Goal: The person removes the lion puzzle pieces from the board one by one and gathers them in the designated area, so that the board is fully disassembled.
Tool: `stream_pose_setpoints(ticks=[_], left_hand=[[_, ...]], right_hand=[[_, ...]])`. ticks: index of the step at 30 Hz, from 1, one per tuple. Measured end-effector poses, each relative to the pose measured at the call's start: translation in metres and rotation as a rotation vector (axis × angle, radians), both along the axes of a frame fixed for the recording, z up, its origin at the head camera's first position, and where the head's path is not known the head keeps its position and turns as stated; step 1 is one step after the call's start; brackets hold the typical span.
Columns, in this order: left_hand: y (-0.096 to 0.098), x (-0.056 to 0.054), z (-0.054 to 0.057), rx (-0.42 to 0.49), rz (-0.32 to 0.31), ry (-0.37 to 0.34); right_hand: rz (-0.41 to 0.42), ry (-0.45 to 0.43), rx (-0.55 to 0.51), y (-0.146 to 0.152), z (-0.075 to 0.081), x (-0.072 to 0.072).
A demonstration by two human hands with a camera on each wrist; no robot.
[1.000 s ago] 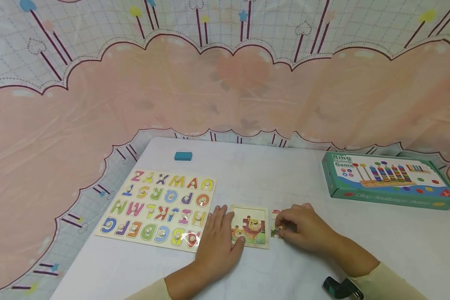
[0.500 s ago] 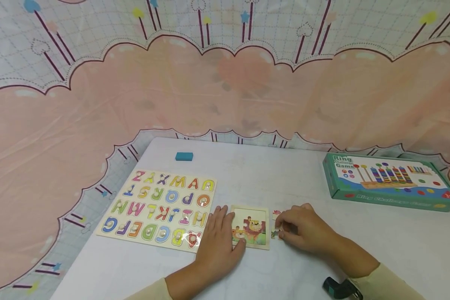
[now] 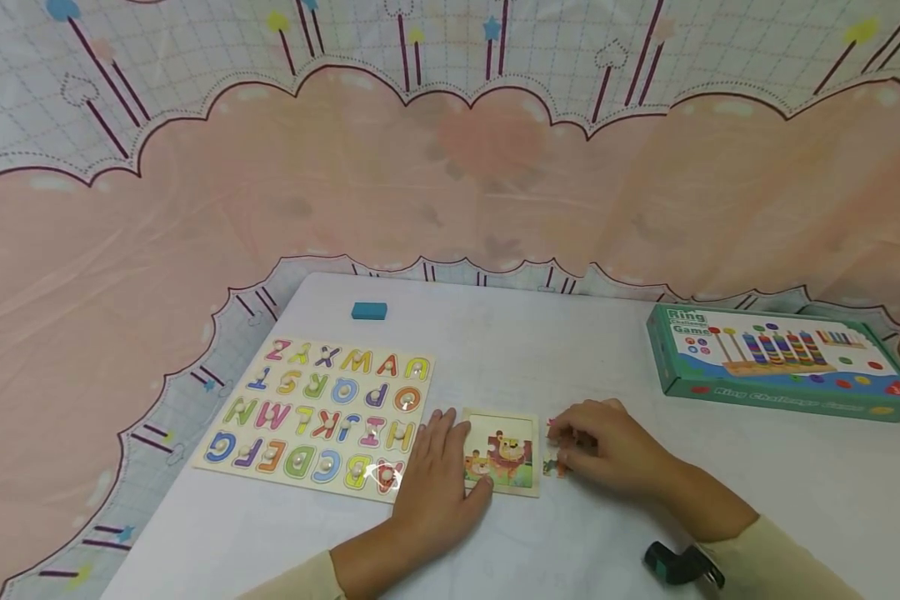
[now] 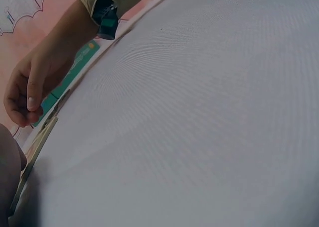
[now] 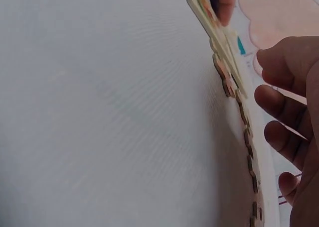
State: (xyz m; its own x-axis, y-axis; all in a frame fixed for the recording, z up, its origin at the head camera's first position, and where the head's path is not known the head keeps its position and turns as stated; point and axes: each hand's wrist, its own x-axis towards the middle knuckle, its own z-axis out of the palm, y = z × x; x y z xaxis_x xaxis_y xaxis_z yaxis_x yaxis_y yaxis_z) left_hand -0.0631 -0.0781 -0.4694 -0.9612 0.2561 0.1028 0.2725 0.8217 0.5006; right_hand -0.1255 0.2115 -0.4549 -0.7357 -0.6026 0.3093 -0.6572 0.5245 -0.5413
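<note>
A small wooden puzzle tray (image 3: 502,425) with a lion picture partly assembled in it lies flat on the table. My left hand (image 3: 438,492) rests along its left edge, fingers straight and thumb on the lower rim, overlapping the alphabet board's corner. Just right of the tray, loose jigsaw pieces (image 3: 552,468) lie on the cloth, partly hidden by my right hand (image 3: 607,450). In the right wrist view, its fingers (image 5: 286,102) are loosely bent and apart from the row of flat pieces (image 5: 250,167).
An alphabet peg board (image 3: 311,417) with colourful letters lies at the left. Behind it is a small teal block (image 3: 369,311). A green Ring Challenge Game box (image 3: 783,362) sits at the back right. A black device (image 3: 678,565) is at my right sleeve.
My right hand's fingers shift slightly over the loose pieces, covering a bit more of them. The left hand stays in place on the tray.
</note>
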Motion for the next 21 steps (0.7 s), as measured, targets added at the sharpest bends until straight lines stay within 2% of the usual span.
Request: stream_pose_setpoints(ticks=[6, 10, 17, 21], left_hand=[[0.001, 0.0, 0.0, 0.033, -0.009, 0.023], [0.003, -0.002, -0.002, 0.02, -0.022, 0.027], [0.005, -0.008, 0.0, -0.018, -0.041, 0.011], [0.007, -0.012, 0.002, -0.023, -0.048, 0.025]], right_hand=[[0.023, -0.045, -0.014, -0.011, 0.003, -0.006], [0.04, -0.06, -0.008, -0.022, 0.003, -0.01], [0.086, -0.133, 0.065, -0.043, 0.008, -0.018], [0.095, -0.158, 0.096, -0.052, 0.014, -0.02]])
